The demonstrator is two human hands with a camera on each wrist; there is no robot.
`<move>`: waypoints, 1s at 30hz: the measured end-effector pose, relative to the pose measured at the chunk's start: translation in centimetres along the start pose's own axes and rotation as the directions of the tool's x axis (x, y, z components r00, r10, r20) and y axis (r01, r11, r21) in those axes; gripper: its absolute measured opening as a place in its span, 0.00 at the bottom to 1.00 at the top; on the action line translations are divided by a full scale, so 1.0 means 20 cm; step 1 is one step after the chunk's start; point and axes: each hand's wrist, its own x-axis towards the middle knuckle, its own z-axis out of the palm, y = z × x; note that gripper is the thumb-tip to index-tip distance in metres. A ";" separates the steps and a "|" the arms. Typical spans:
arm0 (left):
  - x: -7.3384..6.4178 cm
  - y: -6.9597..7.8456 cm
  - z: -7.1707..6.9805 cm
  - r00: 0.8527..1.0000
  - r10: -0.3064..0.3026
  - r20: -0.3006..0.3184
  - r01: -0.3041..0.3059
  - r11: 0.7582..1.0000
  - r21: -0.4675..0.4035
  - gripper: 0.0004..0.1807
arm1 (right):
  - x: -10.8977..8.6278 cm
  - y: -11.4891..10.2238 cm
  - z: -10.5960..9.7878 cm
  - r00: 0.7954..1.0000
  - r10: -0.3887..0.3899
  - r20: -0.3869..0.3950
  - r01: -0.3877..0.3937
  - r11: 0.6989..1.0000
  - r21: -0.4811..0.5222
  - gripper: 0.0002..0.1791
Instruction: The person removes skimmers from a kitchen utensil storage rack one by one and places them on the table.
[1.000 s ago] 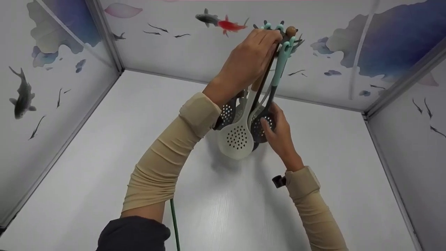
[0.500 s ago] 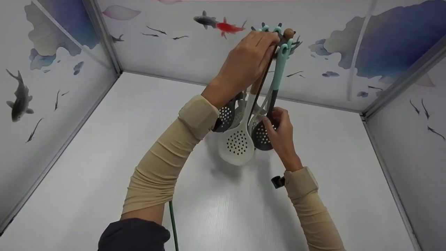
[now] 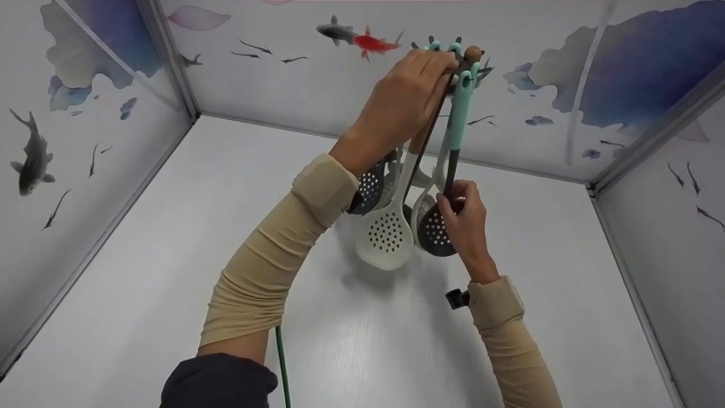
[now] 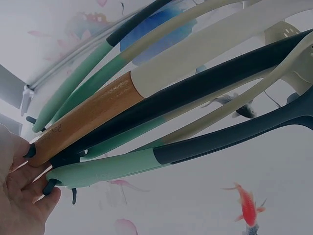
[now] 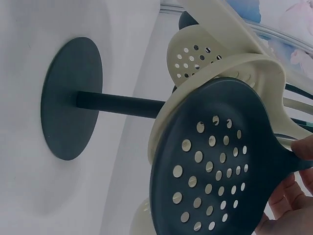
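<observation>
A utensil stand with a brown knob holds several hanging kitchen tools. My left hand grips its hooked top; in the left wrist view the fingers lie among the dark hooks. With thumb and fingers my right hand pinches the neck of a dark skimmer full of round holes. The mint handle of that skimmer reaches up to the hooks. Beside it hangs a cream skimmer with a brown wood-like handle. Other tool heads are partly hidden behind these two.
The stand's dark pole and round base show in the right wrist view, over a white tabletop. Patterned panels enclose the sides and back. A green cord runs near the left elbow.
My right hand has moved slightly down and to the right, and the dark skimmer has swung outward with it. The left hand stays at the stand's top.
</observation>
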 end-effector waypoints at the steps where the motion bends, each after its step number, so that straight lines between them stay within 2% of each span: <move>1: 0.00 0.00 0.00 1.000 0.000 0.003 0.000 1.000 0.006 0.19 | 0.00 0.00 0.00 1.000 -0.010 -0.006 0.010 1.000 0.004 0.13; 9: 0.00 0.01 -0.01 1.000 -0.002 0.015 0.002 1.000 0.025 0.19 | -0.01 -0.05 -0.02 0.997 -0.059 -0.048 0.061 0.997 0.043 0.08; 17: 0.00 0.00 0.00 1.000 0.004 -0.002 -0.004 1.000 0.029 0.20 | -0.03 -0.23 -0.05 0.999 -0.042 -0.032 0.043 0.998 0.037 0.08; 21: 0.00 0.00 0.00 1.000 0.008 -0.002 -0.008 1.000 0.026 0.20 | -0.04 -0.23 -0.06 0.998 -0.051 -0.033 0.052 0.998 0.047 0.07; 28: 0.00 0.00 0.00 1.000 0.002 0.014 -0.003 0.999 0.036 0.20 | -0.06 -0.10 -0.06 0.995 -0.077 -0.059 0.082 0.993 0.085 0.08; 30: 0.00 0.00 -0.01 1.000 0.001 0.017 -0.002 0.999 0.039 0.20 | -0.06 -0.09 -0.07 0.994 -0.087 -0.068 0.094 0.990 0.101 0.08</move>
